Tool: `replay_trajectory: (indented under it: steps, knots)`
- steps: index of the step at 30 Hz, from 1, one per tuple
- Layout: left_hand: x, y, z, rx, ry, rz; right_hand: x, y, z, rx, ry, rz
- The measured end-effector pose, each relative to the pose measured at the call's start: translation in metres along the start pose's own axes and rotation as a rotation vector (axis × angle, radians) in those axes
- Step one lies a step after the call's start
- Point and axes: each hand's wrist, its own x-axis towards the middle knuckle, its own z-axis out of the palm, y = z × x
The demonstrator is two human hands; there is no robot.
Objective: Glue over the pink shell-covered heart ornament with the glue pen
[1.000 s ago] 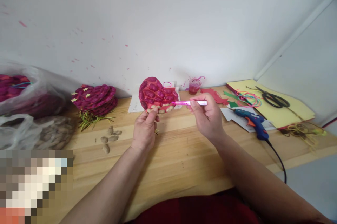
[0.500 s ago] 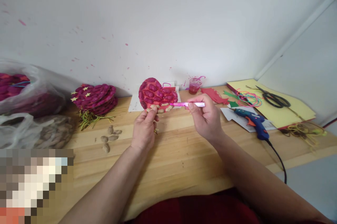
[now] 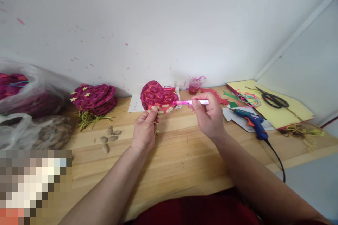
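My left hand (image 3: 144, 130) pinches the lower edge of a red heart-shaped piece (image 3: 157, 97) covered with magenta-painted shells, holding it upright above the wooden table (image 3: 174, 154). A few shells along its bottom edge are bare tan. My right hand (image 3: 209, 116) grips a pink-handled brush (image 3: 190, 102) held level, its tip touching the heart's lower right edge.
A stack of finished painted hearts (image 3: 93, 99) lies at left, with loose shells (image 3: 108, 137) and plastic bags (image 3: 29, 112). A cup of pink paint (image 3: 194, 85) stands by the wall. A blue glue gun (image 3: 252, 123), scissors (image 3: 273, 99), coloured cords and yellow paper lie at right.
The heart tilted slightly lower. The brush tip slid left along the heart's bottom edge, then back right to its lower right edge.
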Motion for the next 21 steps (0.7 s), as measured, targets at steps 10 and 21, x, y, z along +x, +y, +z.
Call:
replay_trajectory:
  steps: [10,21]
  knots:
    - [0.0001,-0.0013,-0.0004,-0.003,-0.02,-0.011,0.0003,-0.0001,0.0,0.046,-0.022,0.051]
    - [0.0005,-0.0017,0.0002,-0.002,-0.015,-0.015,0.0005,0.0008,0.0006,0.041,-0.024,0.05]
